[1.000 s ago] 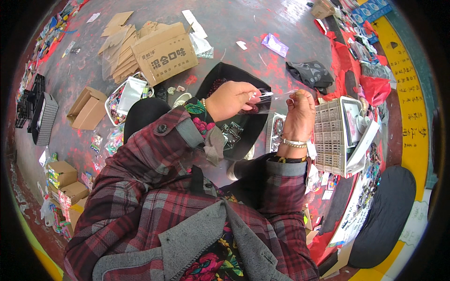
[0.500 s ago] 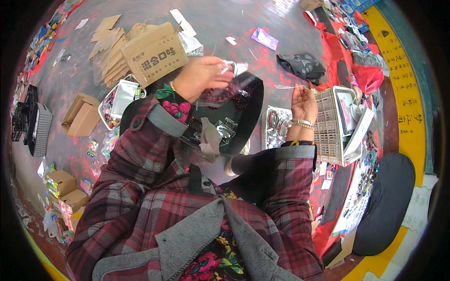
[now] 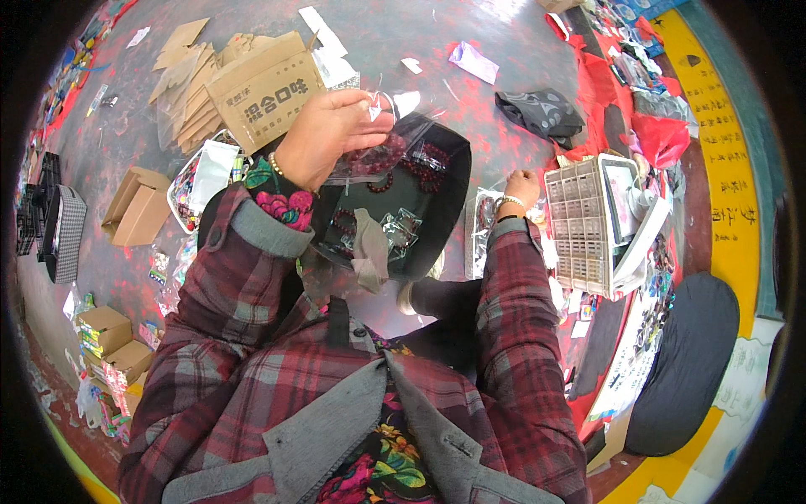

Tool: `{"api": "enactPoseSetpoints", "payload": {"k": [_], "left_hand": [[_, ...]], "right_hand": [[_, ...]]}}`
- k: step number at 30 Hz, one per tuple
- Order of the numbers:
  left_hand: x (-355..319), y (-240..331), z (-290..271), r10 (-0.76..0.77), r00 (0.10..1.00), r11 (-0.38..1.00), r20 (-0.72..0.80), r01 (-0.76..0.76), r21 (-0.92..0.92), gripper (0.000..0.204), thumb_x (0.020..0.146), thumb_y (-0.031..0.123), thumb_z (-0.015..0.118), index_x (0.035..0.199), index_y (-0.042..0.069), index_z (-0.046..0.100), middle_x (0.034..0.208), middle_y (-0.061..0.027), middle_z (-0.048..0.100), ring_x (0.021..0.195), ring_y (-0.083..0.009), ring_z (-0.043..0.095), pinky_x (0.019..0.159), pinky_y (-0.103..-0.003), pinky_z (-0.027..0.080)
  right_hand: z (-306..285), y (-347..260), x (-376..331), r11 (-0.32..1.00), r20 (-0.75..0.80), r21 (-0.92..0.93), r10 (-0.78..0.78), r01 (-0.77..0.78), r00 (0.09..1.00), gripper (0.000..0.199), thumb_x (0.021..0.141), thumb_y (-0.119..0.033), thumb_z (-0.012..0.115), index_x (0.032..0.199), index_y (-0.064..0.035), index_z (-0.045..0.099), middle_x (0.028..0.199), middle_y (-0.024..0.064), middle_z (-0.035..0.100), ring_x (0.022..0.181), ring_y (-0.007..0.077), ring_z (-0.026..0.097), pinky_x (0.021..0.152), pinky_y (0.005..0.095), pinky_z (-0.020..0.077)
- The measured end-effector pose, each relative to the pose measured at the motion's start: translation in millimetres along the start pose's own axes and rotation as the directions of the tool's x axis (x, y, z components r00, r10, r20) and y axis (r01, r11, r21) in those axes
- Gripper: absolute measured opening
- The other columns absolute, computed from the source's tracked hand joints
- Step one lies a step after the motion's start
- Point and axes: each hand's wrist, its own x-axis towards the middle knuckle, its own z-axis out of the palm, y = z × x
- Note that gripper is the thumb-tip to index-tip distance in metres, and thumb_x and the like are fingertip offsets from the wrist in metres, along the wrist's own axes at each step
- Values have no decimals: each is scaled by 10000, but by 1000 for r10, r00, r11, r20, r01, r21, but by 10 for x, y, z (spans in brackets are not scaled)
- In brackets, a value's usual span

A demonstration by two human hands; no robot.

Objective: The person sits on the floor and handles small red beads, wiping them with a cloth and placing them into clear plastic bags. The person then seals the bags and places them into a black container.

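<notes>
My left hand (image 3: 332, 139) is raised over the near-left side of a black tub (image 3: 457, 210), fingers closed on a clear plastic bag of dark red bead bracelets (image 3: 378, 158). A small white tag (image 3: 374, 107) shows at its fingertips. In the tub lie more dark red bead bracelets (image 3: 430, 160), several clear packets (image 3: 405, 228) and a grey-beige cloth (image 3: 369, 248) draped over the near rim. To the right, my right hand (image 3: 522, 188) has its fingers curled, between the tub and a beige plastic basket (image 3: 578, 227). What they hold, if anything, is hidden.
An upright cardboard box (image 3: 267, 94) and flattened cartons (image 3: 197, 92) stand at far left. Nearer are a white basket of small goods (image 3: 201, 181) and an open carton (image 3: 138, 210). A black bag (image 3: 541, 116) lies at far right, and a black cushion (image 3: 693, 370) lies at the right edge.
My left hand has shifted a little left with the bag. My right hand has drawn in and its fingers have curled; the clear strip at its fingertips no longer shows.
</notes>
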Motion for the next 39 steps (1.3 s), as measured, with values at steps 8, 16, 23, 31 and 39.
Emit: {"api": "enactPoseSetpoints", "payload": {"k": [8,16,23,31,39], "left_hand": [[53,-23,53,-65,998,997,-24,66,49,285,919,165,456,1102,-42,526,1030,-169,600,970,-237,599,816,-310,496],[106,-71,59,-78,997,996,-24,79,32,290,920,173,460,1111,-34,527,1028,-166,606,976,-233,600,814,-303,497],[70,-69,78,-68,998,997,12,67,48,277,920,168,460,1103,-27,533,1029,-159,605,965,-224,602,808,-297,500],[73,-178,54,-55,998,998,43,53,30,247,930,153,435,1063,-21,548,1001,-103,597,928,-196,608,785,-290,510],[94,-274,-15,-9,999,1000,37,10,-5,246,922,151,443,1062,-21,549,980,-107,603,912,-185,609,786,-290,511]], "right_hand": [[404,130,-575,990,43,-144,2,5,999,202,766,-233,532,855,-81,631,764,183,633,696,343,610,648,415,463],[756,66,-961,973,232,-221,-9,61,973,206,756,-211,536,906,-90,609,832,179,634,758,350,607,678,429,467],[753,-44,-1238,708,501,-569,-104,418,859,188,820,-169,490,948,-117,617,1288,244,367,1176,382,379,849,418,406],[628,-318,-1716,550,692,-580,-58,601,720,288,844,-210,456,1012,-95,661,1262,204,448,1198,373,367,847,403,396],[56,-1124,-1618,535,949,-303,93,788,301,221,786,-176,569,949,-70,675,1050,157,617,993,301,594,797,404,493]]}}
